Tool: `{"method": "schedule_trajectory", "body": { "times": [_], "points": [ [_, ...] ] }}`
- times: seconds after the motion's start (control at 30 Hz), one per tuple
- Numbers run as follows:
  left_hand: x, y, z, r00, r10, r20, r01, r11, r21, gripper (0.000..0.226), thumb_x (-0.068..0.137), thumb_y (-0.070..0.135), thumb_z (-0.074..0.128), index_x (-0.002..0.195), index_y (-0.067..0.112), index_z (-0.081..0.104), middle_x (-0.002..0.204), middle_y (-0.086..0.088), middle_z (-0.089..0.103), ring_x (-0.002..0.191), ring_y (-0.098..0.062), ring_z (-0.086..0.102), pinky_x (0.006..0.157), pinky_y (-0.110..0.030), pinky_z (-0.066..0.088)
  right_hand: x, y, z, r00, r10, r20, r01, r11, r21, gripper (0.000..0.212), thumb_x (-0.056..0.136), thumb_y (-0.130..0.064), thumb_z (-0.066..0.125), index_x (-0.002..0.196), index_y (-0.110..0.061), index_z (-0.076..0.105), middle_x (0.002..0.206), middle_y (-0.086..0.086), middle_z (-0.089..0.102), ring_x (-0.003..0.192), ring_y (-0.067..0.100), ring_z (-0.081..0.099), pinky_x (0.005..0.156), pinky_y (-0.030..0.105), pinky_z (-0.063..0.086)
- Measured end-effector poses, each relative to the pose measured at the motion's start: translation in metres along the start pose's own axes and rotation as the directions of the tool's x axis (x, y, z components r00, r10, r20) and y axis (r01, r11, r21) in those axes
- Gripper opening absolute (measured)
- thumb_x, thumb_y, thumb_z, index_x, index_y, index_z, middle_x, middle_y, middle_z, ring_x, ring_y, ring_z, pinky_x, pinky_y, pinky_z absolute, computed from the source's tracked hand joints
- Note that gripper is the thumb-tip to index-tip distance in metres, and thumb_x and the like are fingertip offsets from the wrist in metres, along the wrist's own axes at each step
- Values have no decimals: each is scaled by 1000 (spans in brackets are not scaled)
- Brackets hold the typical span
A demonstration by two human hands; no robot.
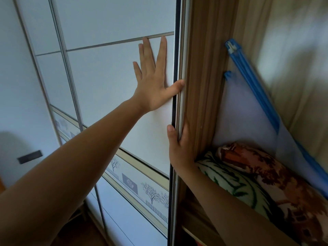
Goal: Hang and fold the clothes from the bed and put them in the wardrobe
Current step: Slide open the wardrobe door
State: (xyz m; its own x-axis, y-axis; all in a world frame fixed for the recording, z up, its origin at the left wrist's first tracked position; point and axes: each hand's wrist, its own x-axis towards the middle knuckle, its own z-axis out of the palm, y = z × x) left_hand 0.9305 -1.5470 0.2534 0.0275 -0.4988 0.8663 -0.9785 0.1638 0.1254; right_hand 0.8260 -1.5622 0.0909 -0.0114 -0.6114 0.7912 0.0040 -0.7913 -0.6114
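Observation:
The white sliding wardrobe door (110, 73) fills the left and middle of the view, its metal edge (178, 110) running top to bottom. My left hand (154, 86) presses flat on the door panel with straight fingers, thumb reaching to the edge. My right hand (179, 144) grips the door's edge from the open side, thumb on the front, fingers wrapped behind. To the right, the wardrobe's wooden frame (204, 77) and open interior show. No clothes from the bed are in view.
Inside the wardrobe, a patterned green-and-white blanket (236, 183) and a brown-orange one (276, 176) lie on a shelf. A pale folded item with blue trim (248, 110) leans above them. A second white door panel (21, 86) with a dark handle (30, 156) stands at left.

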Motion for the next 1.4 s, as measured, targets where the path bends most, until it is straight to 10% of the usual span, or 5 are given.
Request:
{"method": "schedule_trajectory", "body": {
  "times": [0.3,0.57,0.8,1.27,1.4],
  "points": [
    [-4,0,-8,997,-34,74,34,999,7,105,85,78,41,159,21,-9,164,-15,-21,151,-35,-19,117,-65,1,3,-10,-15,968,147,203,-128,986,-105,55,91,-77,37,130,-38,38,99,-22,50,102,-26,45,76,-7,32],
    [-47,3,-40,950,-151,272,157,988,-2,93,87,78,43,159,30,8,166,-9,12,151,-33,15,117,-49,23,25,-22,-71,659,445,606,-167,873,-459,80,81,-80,47,142,-29,46,140,-7,56,127,16,54,97,31,42],
    [-160,-3,-89,509,-568,647,273,819,504,60,97,45,58,144,10,48,149,-13,48,136,-29,45,113,-40,35,11,-32,-142,445,507,738,188,752,-631,38,96,-54,56,103,-19,68,101,3,68,91,18,63,86,32,52],
    [-340,0,-202,204,-822,531,444,561,699,34,96,38,58,117,11,62,127,-9,60,107,-24,55,81,-29,37,-103,-102,-49,-57,394,917,423,842,-336,37,97,-54,54,109,-20,64,101,2,64,76,20,62,67,34,57],
    [-379,-9,-244,159,-909,385,506,410,759,52,96,37,59,140,10,52,141,-10,54,128,-28,51,100,-35,41,-140,-123,21,-143,230,963,503,854,-129,39,99,-51,50,122,-22,62,128,0,59,114,22,56,91,36,43]
  ]
}}
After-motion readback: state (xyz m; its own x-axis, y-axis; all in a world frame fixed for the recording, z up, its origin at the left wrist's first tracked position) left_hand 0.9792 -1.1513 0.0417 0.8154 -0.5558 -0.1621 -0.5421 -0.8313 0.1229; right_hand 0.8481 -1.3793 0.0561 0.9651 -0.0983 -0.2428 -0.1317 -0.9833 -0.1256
